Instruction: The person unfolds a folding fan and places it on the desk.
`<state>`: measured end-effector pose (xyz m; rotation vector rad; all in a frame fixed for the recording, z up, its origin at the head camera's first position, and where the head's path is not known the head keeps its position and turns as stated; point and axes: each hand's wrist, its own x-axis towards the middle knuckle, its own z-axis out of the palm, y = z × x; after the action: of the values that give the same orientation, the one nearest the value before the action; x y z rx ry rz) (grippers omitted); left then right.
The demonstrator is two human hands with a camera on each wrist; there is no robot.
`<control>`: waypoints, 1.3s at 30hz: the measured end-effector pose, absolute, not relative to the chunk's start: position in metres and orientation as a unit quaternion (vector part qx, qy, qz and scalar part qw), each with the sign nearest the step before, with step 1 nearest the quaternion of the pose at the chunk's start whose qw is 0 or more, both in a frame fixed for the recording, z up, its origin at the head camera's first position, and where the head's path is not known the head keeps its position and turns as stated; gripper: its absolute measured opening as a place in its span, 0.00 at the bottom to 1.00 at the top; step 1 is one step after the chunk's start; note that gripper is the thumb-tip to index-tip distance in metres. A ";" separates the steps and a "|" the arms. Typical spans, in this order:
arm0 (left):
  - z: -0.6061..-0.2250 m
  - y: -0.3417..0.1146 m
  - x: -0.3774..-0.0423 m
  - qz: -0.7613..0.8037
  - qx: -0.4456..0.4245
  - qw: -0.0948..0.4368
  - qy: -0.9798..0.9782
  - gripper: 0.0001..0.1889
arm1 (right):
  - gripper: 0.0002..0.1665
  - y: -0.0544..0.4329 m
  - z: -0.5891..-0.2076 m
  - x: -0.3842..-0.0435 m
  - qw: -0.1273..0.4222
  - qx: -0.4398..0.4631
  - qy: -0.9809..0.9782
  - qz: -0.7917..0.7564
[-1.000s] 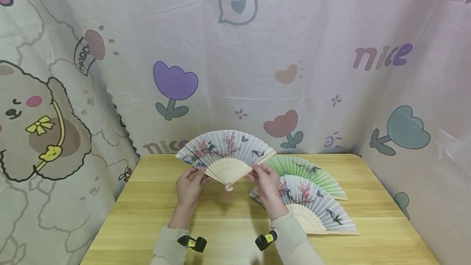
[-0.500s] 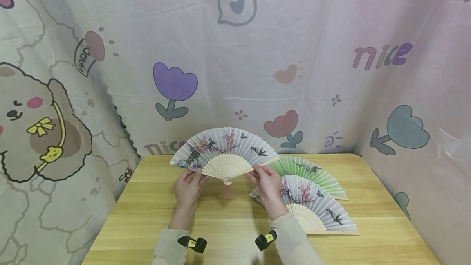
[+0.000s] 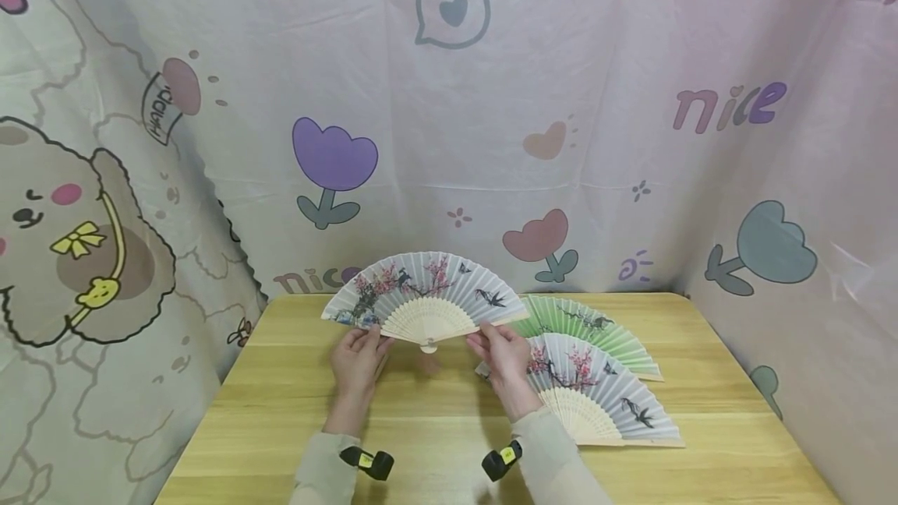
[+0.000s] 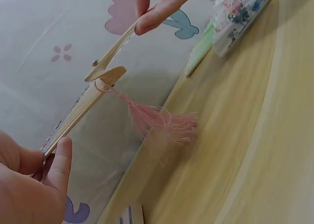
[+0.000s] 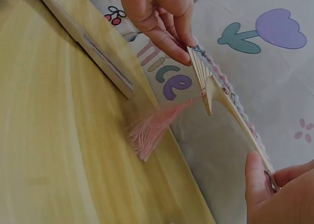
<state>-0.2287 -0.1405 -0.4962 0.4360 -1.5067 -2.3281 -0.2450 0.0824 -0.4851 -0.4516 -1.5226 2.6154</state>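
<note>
The open grey-white pleated folding fan with pink blossom print and pale wooden ribs (image 3: 429, 291) is held above the light wooden table (image 3: 435, 450), its long axis running left to right, its arc away from the person. The left hand (image 3: 359, 361) pinches its left end and the right hand (image 3: 505, 357) its right end; neither is nearer, the fan lying between and just ahead of both, its pink thread tassel (image 5: 157, 128) hanging from the pivot. A pleated green fan (image 3: 596, 326) lies right of the right hand.

Head view softly lit, pale glare on tabletop (image 3: 431, 443); wrist views dimmer, tassel (image 5: 154, 130) slightly blurred.
</note>
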 end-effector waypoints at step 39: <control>-0.522 -0.185 -0.241 -0.728 0.187 0.021 -0.660 0.27 | 0.20 0.074 -0.522 -0.248 -0.031 -0.173 -0.551 0.816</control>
<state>-0.2413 -0.1854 -0.5223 0.5795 -2.0451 -2.2567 -0.2482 0.0742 -0.5220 -0.5537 -1.7662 2.6149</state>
